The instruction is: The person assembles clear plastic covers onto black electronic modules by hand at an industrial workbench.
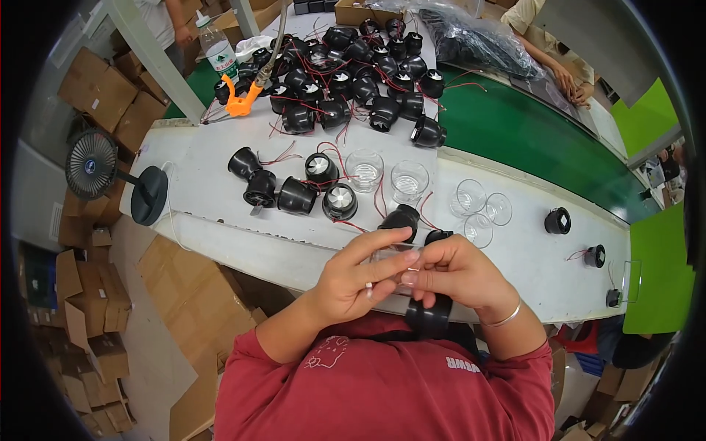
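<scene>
Below fingers [387, 267], white lettering [461, 364] on shirt [382, 397]

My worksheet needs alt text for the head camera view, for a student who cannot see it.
A person's left hand and right hand hold a colourless, see-through object near the edge of a white worktable. Beyond them are black, rounded, wire-trailing housings, many heaped together, and clear, round cups.

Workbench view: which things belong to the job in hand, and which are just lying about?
Likely in the job:
clear piece between left hand and right hand
clear cups
black wired units

Likely just lying about:
bottle
small fan
cardboard boxes
</scene>
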Tool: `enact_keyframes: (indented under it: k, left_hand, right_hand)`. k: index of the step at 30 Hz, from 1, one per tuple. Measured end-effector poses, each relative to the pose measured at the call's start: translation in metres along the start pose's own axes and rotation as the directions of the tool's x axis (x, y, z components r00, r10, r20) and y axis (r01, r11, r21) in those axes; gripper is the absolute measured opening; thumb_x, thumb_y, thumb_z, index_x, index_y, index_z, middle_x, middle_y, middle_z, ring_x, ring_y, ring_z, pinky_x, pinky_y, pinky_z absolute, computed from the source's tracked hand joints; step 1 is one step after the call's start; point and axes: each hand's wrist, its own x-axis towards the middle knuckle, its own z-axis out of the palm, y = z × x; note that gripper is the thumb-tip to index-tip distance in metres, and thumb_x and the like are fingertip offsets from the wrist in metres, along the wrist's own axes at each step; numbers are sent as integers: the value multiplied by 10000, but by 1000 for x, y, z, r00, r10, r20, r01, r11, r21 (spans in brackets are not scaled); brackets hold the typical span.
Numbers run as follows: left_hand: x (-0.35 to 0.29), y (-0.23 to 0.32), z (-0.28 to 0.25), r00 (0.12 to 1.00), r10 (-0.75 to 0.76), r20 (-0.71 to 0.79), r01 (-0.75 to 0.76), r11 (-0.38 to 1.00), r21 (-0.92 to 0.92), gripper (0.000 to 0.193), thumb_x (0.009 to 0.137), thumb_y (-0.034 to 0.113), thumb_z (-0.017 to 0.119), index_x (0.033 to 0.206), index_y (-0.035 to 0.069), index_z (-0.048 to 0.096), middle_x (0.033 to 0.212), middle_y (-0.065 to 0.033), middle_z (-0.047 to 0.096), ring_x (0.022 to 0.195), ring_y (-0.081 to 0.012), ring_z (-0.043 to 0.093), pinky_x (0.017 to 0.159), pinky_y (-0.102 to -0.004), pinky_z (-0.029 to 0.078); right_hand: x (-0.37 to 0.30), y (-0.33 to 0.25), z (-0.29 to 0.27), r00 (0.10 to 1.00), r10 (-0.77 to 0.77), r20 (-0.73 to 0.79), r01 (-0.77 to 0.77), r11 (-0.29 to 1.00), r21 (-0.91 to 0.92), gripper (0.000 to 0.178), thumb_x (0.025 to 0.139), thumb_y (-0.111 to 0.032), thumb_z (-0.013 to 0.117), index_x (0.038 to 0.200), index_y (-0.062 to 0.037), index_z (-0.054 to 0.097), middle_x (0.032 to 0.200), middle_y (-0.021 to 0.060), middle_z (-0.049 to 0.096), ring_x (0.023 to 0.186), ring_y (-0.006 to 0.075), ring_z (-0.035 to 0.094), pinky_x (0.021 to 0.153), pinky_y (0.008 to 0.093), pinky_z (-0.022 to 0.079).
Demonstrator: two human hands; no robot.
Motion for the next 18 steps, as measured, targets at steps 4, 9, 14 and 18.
enact_keyframes:
  k: [4,9,14,18]
  left_hand:
    - [4,3,-1,966,58,-253,-30,993,110,229,929,95,557,1082,-15,688,1155,-184,642,980,-273,605,814,-337,477]
    - [13,1,1,901,77,-427,-80,997,11,270,986,144,488,1026,-34,687,1138,-207,637,994,-291,602,843,-359,478]
    - [10,3,12,859,2,-511,-91,985,-148,416,1032,317,427,1032,-30,656,986,-149,595,921,-241,595,837,-341,475]
    - [2,1,12,900,-29,-435,-15,995,-97,583,1038,470,242,1162,9,576,960,-134,552,898,-245,583,810,-365,484]
  right_hand:
    - [-4,17,0,819,-548,-171,450,798,-400,304,787,-159,784,1035,-34,659,1096,92,640,936,171,629,721,262,509]
    - [-5,31,20,829,-502,-247,388,834,-392,729,651,-288,888,1248,-48,545,1278,117,530,1168,262,531,901,372,475]
    - [-4,38,15,818,-548,-174,429,784,-450,641,663,-225,865,1179,-15,548,1071,120,604,952,244,616,823,314,497]
    - [-12,23,7,690,-715,-114,461,556,-691,680,666,-261,867,1189,-17,507,1028,125,587,892,264,588,775,328,484]
